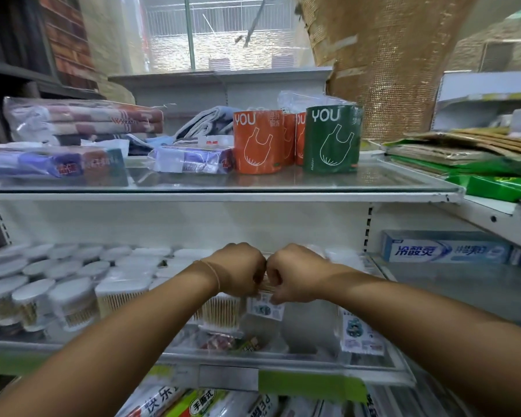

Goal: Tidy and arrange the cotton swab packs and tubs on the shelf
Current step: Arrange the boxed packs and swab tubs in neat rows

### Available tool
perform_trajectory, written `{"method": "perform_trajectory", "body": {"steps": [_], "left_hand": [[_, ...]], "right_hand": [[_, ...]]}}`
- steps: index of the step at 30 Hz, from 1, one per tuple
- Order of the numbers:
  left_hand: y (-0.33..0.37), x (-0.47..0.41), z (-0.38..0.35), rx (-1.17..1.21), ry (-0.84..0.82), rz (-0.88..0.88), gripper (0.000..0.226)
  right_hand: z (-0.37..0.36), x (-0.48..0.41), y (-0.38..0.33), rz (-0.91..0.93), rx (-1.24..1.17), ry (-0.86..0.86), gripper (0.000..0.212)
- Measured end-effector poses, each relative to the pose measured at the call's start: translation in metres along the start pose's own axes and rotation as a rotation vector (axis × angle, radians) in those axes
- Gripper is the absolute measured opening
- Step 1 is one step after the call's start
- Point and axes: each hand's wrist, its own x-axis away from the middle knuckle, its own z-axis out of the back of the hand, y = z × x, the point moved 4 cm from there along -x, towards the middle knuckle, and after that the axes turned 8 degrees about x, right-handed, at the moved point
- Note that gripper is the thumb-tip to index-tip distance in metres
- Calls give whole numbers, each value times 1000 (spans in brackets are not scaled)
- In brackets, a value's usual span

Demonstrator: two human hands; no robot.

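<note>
On the middle glass shelf [73, 341], several round cotton swab tubs [73, 302] with white lids fill the left side. Square clear tubs [124, 293] of wooden-stick swabs stand beside them. My left hand [238, 269] and my right hand [295, 275] meet knuckle to knuckle at the shelf's middle, fingers curled over the top of a clear cotton swab pack [265, 308] with a printed label. Another labelled swab pack [361, 332] stands to the right. The pack's upper part is hidden under my fingers.
The upper glass shelf carries orange bag rolls [257, 142], a green bag roll [331, 139], bagged towels [82, 121] and flat packs [54, 162]. A toothpaste box [445, 248] lies on the right-hand shelf. Packaged goods [193, 404] fill the shelf below.
</note>
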Motion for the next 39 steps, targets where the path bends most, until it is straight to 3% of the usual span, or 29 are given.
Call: {"method": "perform_trajectory", "body": {"steps": [3,12,17,23,31,39], "left_hand": [[-2,1,-2,112,49,-21,17],[-1,0,9,718,335,-75,29],[10,-11,21,828,300,-88,27],[23,-33,21,779,401,-70,40],[43,-61,9,533,353,-53,27],[45,-73,-17,352,284,-1,32]], "right_hand": [[-5,1,4,-28,-45,-5,18],[17,19,33,-123,-322,-54,40],[38,32,66,-205,-501,-28,59],[31,38,86,-286,-483,16,42],[22,35,107,-399,-433,158,34],[0,20,103,-368,-168,28,25]]}}
